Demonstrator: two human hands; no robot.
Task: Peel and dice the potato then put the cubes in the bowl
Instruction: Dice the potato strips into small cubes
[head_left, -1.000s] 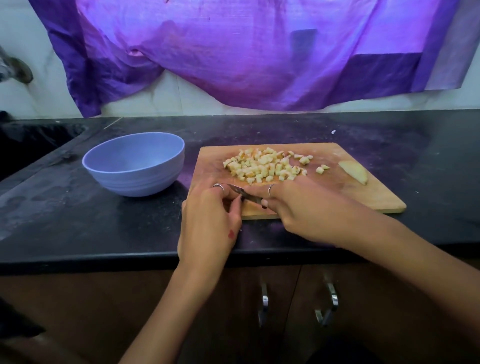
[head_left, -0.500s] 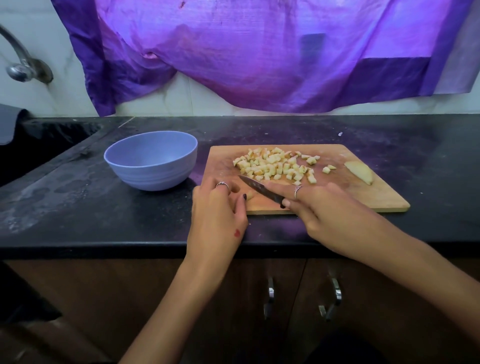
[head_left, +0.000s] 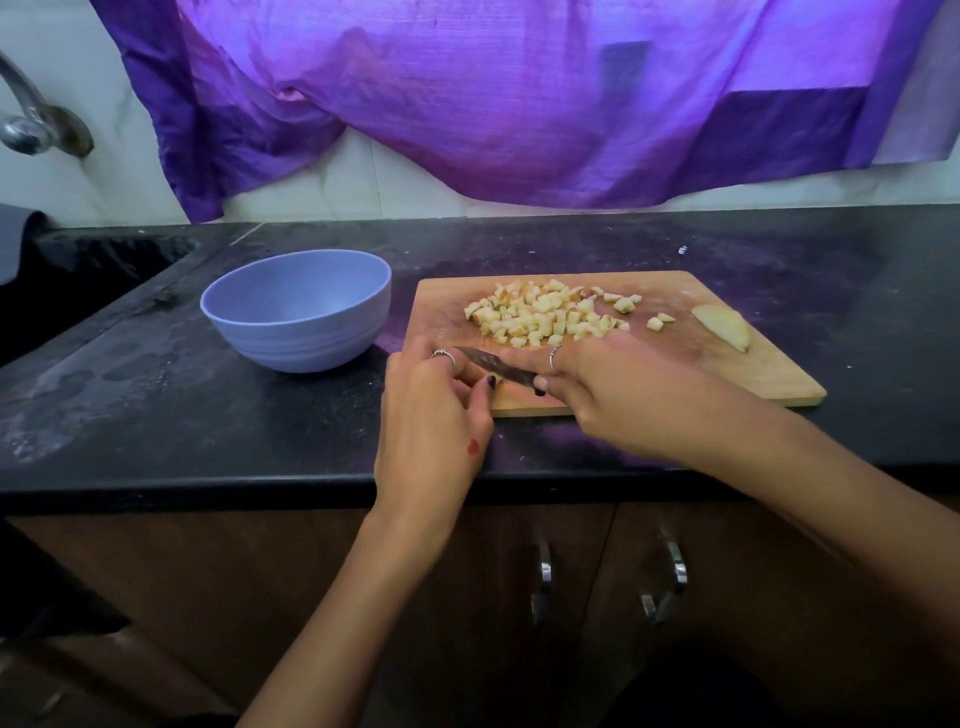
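Note:
A pile of small pale potato cubes (head_left: 545, 314) lies on the wooden cutting board (head_left: 727, 374). A larger peeled potato slice (head_left: 724, 327) sits at the board's right end. My left hand (head_left: 436, 410) is curled at the board's front left corner, its fingertips pinching a small potato piece that is almost fully hidden. My right hand (head_left: 613, 395) grips the knife (head_left: 488, 361), whose blade points left and lies against my left fingers. The blue bowl (head_left: 296, 332) stands empty on the counter, left of the board.
The black counter (head_left: 156, 415) ends in a front edge just below my hands. A dark sink (head_left: 78, 270) and a metal tap (head_left: 31, 124) are at the far left. Purple cloth (head_left: 519, 104) hangs on the wall. Cabinet handles (head_left: 543, 577) are below.
The knife blade tilted up off the board half a second ago and now lies low again by my left thumb. Both hands stay at the board's front edge.

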